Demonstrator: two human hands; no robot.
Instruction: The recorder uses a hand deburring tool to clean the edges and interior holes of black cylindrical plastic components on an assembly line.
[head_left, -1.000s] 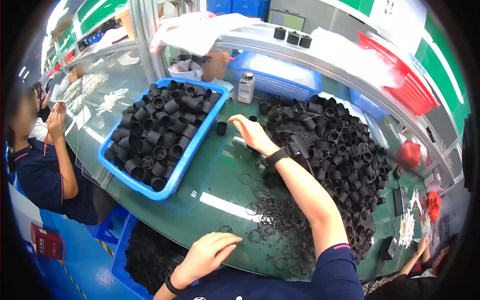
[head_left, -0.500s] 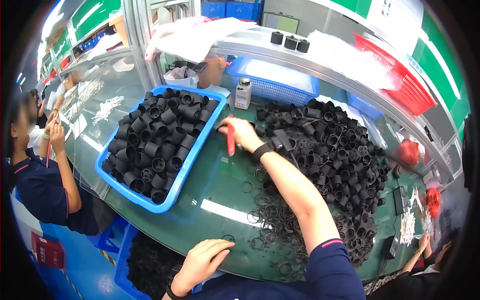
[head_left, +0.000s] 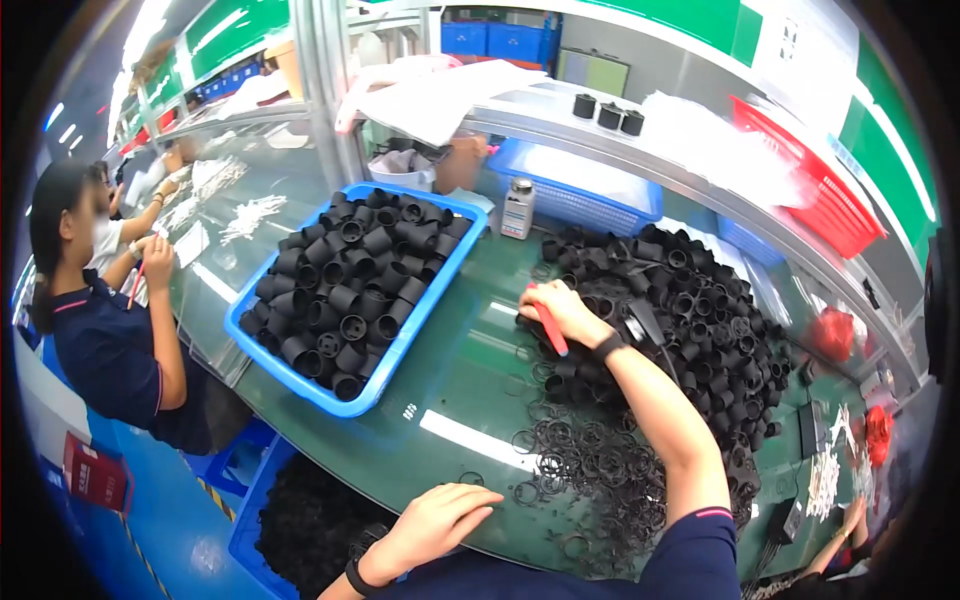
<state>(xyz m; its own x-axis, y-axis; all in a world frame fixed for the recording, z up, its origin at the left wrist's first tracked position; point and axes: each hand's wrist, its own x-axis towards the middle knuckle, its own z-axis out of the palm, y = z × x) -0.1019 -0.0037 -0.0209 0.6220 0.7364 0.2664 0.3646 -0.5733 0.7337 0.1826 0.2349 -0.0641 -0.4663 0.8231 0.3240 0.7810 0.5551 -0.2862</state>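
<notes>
Head view: right hand (head_left: pixel 562 310) outstretched, fingers grasping red tool (head_left: pixel 546 326) at black cap pile (head_left: pixel 690 320); left hand (head_left: pixel 440 520) relaxed, fingers released.

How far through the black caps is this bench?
Done, it seems: the blue tray is heaped with caps. In hand: the right hand holds a red tool at the edge of the loose pile; the left hand rests open at the table edge. Left: that large pile and the scattered rings.

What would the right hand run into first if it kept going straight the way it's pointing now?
Probably the pile of black cylindrical parts: the right hand, holding a red tool, already reaches its near edge. Depth is hard to judge in this fisheye view.
</notes>
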